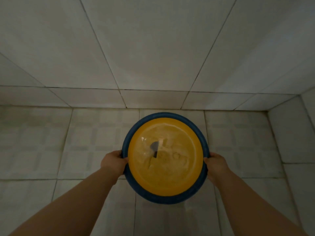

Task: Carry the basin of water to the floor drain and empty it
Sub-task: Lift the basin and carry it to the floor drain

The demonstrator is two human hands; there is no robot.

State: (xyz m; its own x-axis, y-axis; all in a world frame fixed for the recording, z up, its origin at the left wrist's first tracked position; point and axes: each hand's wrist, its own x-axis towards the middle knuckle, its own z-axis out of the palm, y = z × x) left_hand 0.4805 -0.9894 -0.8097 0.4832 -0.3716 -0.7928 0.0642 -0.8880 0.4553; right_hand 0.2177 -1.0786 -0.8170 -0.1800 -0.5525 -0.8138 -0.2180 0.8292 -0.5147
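A round basin with a blue rim and a yellow inside hangs level above the tiled floor, in the lower middle of the head view. Water fills it, and its surface shows ripples and a dark reflection near the middle. My left hand grips the rim on the left side. My right hand grips the rim on the right side. Both arms reach forward from the bottom corners. No floor drain shows in this view.
A pale tiled floor lies under the basin. A tiled wall rises straight ahead, close behind the basin. Another tiled wall stands at the right, forming a corner.
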